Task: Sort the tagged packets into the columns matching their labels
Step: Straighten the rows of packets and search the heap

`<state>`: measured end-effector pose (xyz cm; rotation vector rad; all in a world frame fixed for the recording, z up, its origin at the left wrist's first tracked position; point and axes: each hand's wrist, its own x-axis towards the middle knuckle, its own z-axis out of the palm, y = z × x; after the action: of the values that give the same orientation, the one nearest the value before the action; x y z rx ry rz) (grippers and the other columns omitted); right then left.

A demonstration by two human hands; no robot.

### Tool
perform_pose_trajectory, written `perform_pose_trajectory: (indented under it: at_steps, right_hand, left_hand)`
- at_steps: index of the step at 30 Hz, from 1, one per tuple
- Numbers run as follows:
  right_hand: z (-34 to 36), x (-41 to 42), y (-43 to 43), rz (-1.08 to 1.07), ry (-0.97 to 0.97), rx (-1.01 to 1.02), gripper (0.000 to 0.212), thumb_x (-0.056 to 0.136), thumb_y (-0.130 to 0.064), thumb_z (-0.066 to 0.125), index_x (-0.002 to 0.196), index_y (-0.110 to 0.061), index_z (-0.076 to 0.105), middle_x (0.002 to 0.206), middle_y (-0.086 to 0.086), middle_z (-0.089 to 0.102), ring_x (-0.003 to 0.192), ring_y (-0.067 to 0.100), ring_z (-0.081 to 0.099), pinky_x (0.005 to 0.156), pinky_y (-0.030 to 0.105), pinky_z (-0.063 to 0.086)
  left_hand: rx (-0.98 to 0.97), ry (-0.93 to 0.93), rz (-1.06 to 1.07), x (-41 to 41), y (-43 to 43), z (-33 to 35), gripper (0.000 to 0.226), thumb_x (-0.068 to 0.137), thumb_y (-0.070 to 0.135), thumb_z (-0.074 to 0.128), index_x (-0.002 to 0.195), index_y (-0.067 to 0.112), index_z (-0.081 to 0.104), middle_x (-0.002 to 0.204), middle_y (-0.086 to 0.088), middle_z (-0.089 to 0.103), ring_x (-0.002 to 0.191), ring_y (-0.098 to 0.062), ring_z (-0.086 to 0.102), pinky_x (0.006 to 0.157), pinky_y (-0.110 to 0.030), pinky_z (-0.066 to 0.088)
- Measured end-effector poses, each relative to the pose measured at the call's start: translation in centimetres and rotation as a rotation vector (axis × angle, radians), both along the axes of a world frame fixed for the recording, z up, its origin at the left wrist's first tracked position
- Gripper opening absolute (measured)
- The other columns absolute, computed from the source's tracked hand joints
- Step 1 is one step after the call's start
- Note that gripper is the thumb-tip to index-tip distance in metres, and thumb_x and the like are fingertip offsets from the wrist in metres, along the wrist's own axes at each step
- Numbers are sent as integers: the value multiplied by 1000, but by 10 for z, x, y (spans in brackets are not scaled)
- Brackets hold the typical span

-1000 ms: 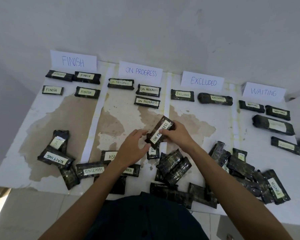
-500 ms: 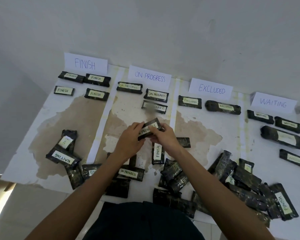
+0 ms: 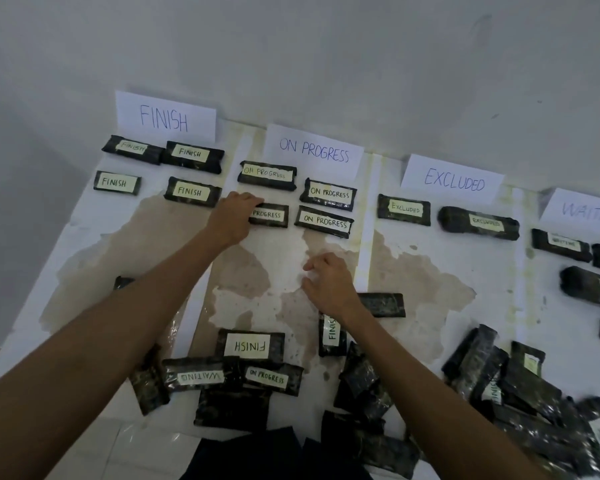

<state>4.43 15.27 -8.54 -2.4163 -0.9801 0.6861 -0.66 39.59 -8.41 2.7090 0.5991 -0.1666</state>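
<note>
Packet (image 3: 271, 215) in ON PROGRESS column (image 3: 278, 265) | left hand (image 3: 234, 216) fingers clamped on its end | right hand (image 3: 329, 282) fingers loose, empty

— What sort of place is this?
— A plain indoor room, not clearly home or office: a bare white wall (image 3: 326, 46), pale floor tiles (image 3: 146, 455), and a stained, peeling white table (image 3: 94, 223) set up as a makeshift sorting station with handwritten paper signs (image 3: 165, 116).

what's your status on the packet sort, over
Left hand holds ON PROGRESS packet, down under ON PROGRESS sign. Right hand empty, loose over the table. Unsorted pile at near edge, nothing blocking.
</note>
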Motion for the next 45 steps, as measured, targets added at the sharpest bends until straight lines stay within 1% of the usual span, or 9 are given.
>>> perform_pose_trajectory:
  at_steps: [8,13,20,23,26,31,35,40,45]
  right_hand:
    - [-8,8,3,14,-109,-9,24,75,-24,56,92,-11,68,100,7,59,101,28,52,92,37,40]
    - [9,19,3,-46,46,71,22,83,-16,56,99,-10,68,108,11,65,106,28,55,99,39,40]
    - [52,8,-24,-267,157,27,18,87,-9,58,104,-7,63,102,9,64,86,17,57,84,35,52]
    - [48,-19,-40,-284,151,-192,36,86,-18,60,120,-7,52,115,15,55,96,24,56,81,30,47]
    - [38,-51,-50,-316,112,-283,60,84,-32,65,131,-8,36,126,18,40,106,34,52,87,39,46]
    - [24,-66,-48,-345,29,-328,65,80,-31,70,129,-10,32,123,20,44,105,37,53,83,42,47]
    - [27,-57,-46,-399,202,-271,62,80,-28,70,130,-13,36,114,16,55,99,33,58,75,35,47]
    - [36,-49,-49,-489,341,-134,28,87,-21,63,108,-11,48,93,5,58,75,19,58,63,29,45]
    - [54,-49,-43,-717,615,189,18,91,-10,59,90,-14,42,98,22,63,45,7,56,40,18,42]
  left_hand:
    - [-105,-40,-73,26,25,-7,65,70,0,74,130,6,50,124,-19,49,111,-36,49,92,-46,43]
    - [-80,-102,-86,18,17,-6,59,72,-1,69,128,4,52,128,-22,47,115,-41,45,94,-51,41]
    - [-181,-113,-37,-18,-43,8,46,82,13,61,127,13,53,135,-14,44,125,-32,38,106,-44,31]
    - [-248,-71,-45,-47,-78,5,44,83,14,59,126,14,54,134,-12,46,122,-29,41,104,-40,32]
    - [-310,-59,-74,-76,-108,-4,43,82,12,60,125,13,56,131,-13,48,119,-30,44,102,-40,35]
    - [-352,-76,-54,-101,-139,-8,42,83,10,57,125,12,55,127,-13,49,116,-30,44,101,-40,38]
    - [-418,-53,-65,-104,-154,2,42,87,13,51,129,13,50,127,-6,48,116,-22,45,98,-33,41]
    - [-465,-29,-81,-105,-165,13,52,87,25,57,135,13,43,132,-4,45,121,-22,42,100,-33,39]
    - [-382,-125,-75,-105,-164,23,64,82,33,64,138,15,39,124,-4,48,110,-21,47,92,-34,44]
